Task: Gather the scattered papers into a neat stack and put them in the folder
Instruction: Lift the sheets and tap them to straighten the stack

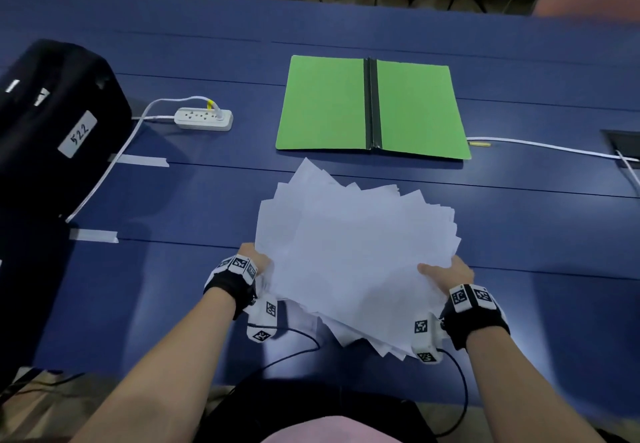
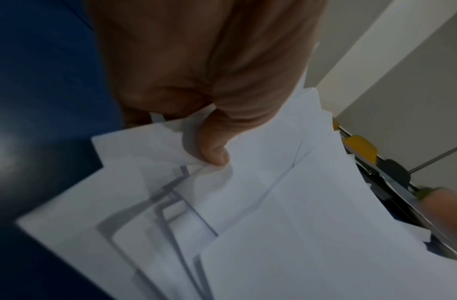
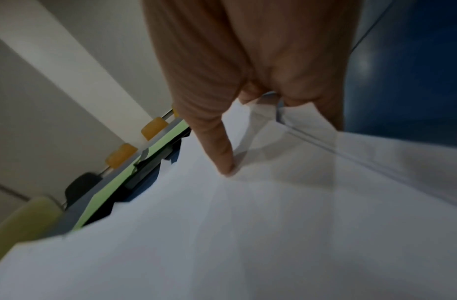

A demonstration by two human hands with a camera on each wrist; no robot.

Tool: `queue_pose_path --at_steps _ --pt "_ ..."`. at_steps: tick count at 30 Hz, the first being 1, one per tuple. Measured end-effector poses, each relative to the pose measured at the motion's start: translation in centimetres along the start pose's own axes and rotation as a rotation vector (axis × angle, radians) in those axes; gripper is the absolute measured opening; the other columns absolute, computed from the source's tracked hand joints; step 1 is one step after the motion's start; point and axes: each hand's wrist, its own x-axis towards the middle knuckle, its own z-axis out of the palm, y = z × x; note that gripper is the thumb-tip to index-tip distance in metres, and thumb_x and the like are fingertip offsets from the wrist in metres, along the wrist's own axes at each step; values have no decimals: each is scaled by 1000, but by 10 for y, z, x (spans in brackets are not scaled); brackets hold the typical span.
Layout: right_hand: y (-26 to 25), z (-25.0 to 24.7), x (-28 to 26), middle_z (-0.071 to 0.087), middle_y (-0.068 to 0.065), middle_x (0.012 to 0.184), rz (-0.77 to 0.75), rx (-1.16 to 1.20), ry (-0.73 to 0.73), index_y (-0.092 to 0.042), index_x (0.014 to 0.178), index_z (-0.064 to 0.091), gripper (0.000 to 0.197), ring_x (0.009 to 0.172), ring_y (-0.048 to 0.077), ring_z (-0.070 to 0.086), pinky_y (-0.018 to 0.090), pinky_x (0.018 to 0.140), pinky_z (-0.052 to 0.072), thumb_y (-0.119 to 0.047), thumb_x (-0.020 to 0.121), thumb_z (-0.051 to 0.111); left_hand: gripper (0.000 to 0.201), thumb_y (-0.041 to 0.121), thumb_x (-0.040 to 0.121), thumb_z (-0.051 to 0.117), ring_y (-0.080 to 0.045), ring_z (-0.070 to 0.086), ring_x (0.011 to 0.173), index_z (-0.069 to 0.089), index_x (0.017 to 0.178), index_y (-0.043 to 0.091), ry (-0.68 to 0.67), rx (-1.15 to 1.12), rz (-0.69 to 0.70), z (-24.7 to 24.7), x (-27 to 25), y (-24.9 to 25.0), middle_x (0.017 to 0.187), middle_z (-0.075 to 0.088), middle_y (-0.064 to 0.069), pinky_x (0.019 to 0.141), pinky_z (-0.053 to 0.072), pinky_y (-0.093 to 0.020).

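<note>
Both hands held a fanned, uneven bundle of white paper sheets (image 1: 356, 252) raised just nearer the person than the open green card folder with a black spine (image 1: 372, 106). The left hand (image 1: 254, 262) pinched the bundle's left edge, thumb on top; the right hand (image 1: 446, 271) gripped its right edge the same way. Gathering looked done, squaring not: corners stuck out all round. The next move likely calls for tapping the edges flush, then laying the stack inside the folder. Well left of the folder, a black case (image 1: 52, 124) bore a white label reading "522".
</note>
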Motion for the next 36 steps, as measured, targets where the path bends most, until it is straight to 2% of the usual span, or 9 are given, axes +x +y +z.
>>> queue_pose_path --at_steps 6,11,14,16,20,26,30,32,36 --pt "3 -10 -11 60 5 112 -23 255 -102 -12 122 54 48 99 27 59 37 86 45 -11 77 73 35 16 83 54 -32 61 103 60 116 6 -32 110 -23 -4 -5 0 114 63 -10 89 49 -31" --pt "57 2 86 59 5 128 -10 84 -115 -27 126 52 89 125 32 49 52 101 43 -48 42 74 33 16 82 54 -30 61 99 61 114 10 -44 127 -28 5 -9 -4 112 64 -8 94 49 -33" --pt "88 10 148 58 6 127 0 54 -96 -33 124 50 89 123 31 50 52 98 45 -49 41 78 35 17 81 53 -30 61 103 61 114 11 -43 130 -27 5 -11 -5 117 64 -8 96 49 -35" --pt "70 3 104 60 5 125 4 132 -149 -36 121 52 82 120 30 53 53 97 46 -45 44 80 33 16 85 52 -30 60 103 59 116 10 -49 137 -29 4 -15 -2 117 62 -10 95 48 -35" --pt "12 -23 0 65 9 118 3 350 -294 -18 127 53 48 106 32 63 50 95 48 -11 81 68 33 14 88 50 -30 58 104 57 120 7 -49 182 -20 5 -15 -1 122 60 -11 92 46 -32" --pt "-2 -43 -13 71 10 87 87 423 -356 -10 98 65 27 61 26 65 26 51 48 -30 81 70 32 16 91 48 -31 59 112 56 120 6 -72 288 -20 7 -21 -3 123 58 -11 93 47 -32" --pt "8 -33 0 61 5 125 120 314 -378 -14 123 58 80 86 26 68 36 79 55 -48 55 86 37 19 90 48 -30 59 110 54 123 5 -102 324 -28 5 -23 -4 126 58 -13 89 47 -31" --pt "5 -25 -11 56 6 123 63 196 -394 -8 127 49 58 74 20 58 20 56 54 -35 81 72 38 21 87 49 -30 60 109 54 122 6 -110 315 -30 2 -24 -6 124 59 -12 83 46 -29" --pt "14 -26 -20 53 4 125 -85 187 -302 3 133 43 47 114 36 55 35 94 43 -6 91 60 44 24 82 64 -27 60 106 55 122 7 -176 100 4 -2 -18 -14 118 61 -7 88 46 -27"
